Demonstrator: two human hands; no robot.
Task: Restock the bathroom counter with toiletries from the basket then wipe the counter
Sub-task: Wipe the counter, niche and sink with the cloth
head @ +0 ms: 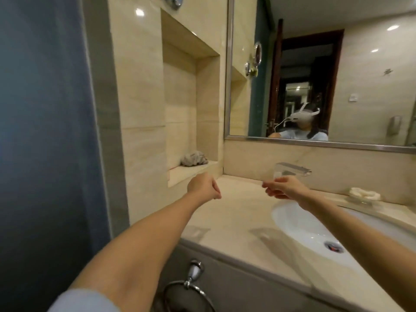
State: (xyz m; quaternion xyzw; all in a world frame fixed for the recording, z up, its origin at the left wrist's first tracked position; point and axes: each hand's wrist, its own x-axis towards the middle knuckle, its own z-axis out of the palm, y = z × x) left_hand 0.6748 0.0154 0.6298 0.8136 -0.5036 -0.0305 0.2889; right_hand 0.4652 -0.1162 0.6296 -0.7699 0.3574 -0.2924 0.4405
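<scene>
Over desk (236, 212) w/ L hand (203, 188) grip clenched on nothing seen, R hand (283, 189) grip too blurred to tell, basket out of view, grey cloth (194, 158) in niche (180, 97): prob grab it whole, wipe toward sink (304, 221)

A polished beige marble bathroom counter (236, 212) holds a white oval sink basin (299, 224) set into its right half. A chrome faucet (292, 168) stands at the back edge behind the basin, with a clear glass soap dish (364, 195) to its right. At left, a crumpled grey cloth (194, 159) lies on the beige-tiled wall niche ledge (191, 173), just above counter level
</scene>
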